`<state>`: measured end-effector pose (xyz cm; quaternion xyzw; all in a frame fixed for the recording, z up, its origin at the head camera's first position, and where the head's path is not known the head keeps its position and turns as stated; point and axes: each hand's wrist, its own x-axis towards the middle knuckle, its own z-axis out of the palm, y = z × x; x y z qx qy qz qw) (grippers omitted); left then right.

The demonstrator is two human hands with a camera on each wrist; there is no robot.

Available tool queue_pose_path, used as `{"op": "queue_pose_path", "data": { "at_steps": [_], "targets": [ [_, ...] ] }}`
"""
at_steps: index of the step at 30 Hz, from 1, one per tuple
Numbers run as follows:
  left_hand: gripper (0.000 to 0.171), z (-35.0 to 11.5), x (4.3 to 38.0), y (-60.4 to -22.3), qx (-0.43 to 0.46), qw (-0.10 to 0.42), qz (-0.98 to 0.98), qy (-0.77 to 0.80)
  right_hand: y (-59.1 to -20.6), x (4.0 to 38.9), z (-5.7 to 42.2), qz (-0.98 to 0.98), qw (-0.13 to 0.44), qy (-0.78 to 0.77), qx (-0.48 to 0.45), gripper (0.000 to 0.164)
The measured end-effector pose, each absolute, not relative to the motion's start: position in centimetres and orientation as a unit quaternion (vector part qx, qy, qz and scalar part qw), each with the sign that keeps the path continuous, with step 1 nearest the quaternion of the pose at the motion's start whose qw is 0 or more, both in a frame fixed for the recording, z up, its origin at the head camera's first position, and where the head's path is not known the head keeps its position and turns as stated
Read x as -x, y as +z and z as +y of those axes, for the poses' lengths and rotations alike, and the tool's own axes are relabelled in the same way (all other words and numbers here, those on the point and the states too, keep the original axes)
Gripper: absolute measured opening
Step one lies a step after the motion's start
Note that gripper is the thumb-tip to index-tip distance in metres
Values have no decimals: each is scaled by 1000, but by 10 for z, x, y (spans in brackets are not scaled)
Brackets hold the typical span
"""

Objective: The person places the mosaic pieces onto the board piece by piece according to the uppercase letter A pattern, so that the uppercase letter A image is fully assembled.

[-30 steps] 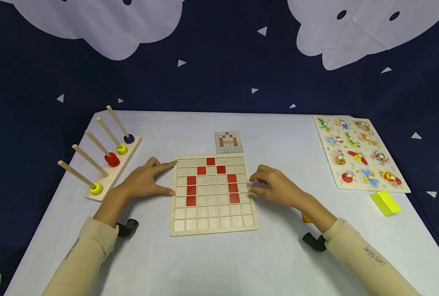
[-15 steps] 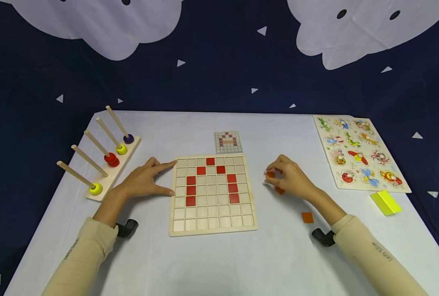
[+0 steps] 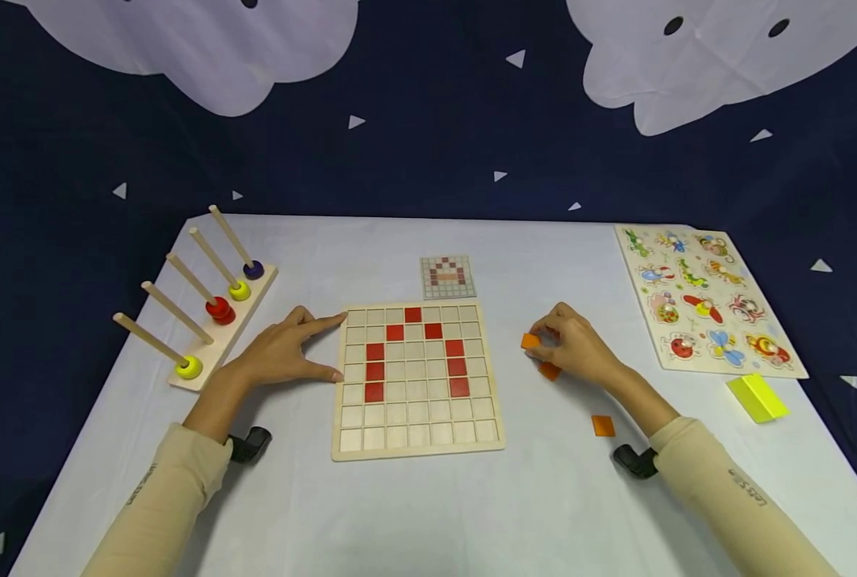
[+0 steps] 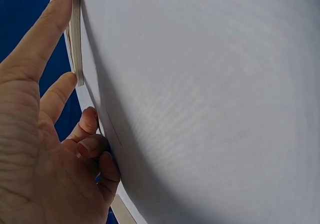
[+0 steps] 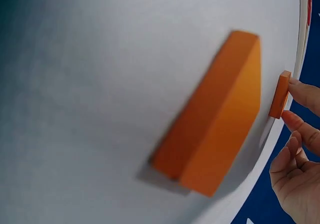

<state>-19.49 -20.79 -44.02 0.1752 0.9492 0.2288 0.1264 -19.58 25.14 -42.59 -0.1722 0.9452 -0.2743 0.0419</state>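
In the head view a square wooden grid board [image 3: 417, 413] lies at the middle of the table, with several red tiles [image 3: 374, 371] set in an arch in its cells. My left hand [image 3: 280, 353] rests at the board's left side, forefinger and thumb spread apart and touching its edge. To the right of the board, my right hand [image 3: 572, 344] pinches an orange tile [image 3: 531, 341] between thumb and finger, on or just above the table. A second orange tile [image 3: 549, 371] lies partly under that hand. Another orange tile [image 5: 215, 119] looms large in the right wrist view.
Behind the board lies a small pattern card [image 3: 448, 277]. A peg stand [image 3: 200, 349] with coloured rings stands at the left. An animal puzzle board [image 3: 709, 304] and a yellow block [image 3: 757, 397] are at the right. A dark patterned cloth [image 3: 428, 144] hangs behind the table.
My right hand has moved from the board's right edge rightward to the orange tiles, then stayed there. The left hand keeps its place at the board's left edge.
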Motion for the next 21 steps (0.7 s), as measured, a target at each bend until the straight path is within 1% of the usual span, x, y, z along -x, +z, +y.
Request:
{"op": "queue_pose_path", "data": {
  "at_steps": [15, 21],
  "targets": [
    [104, -208, 194, -439, -176, 126, 949, 228, -428, 197, 254, 944, 41, -269, 187, 22],
    [104, -208, 195, -439, -175, 128, 949, 229, -427, 197, 253, 941, 37, -267, 205, 23]
  ]
}}
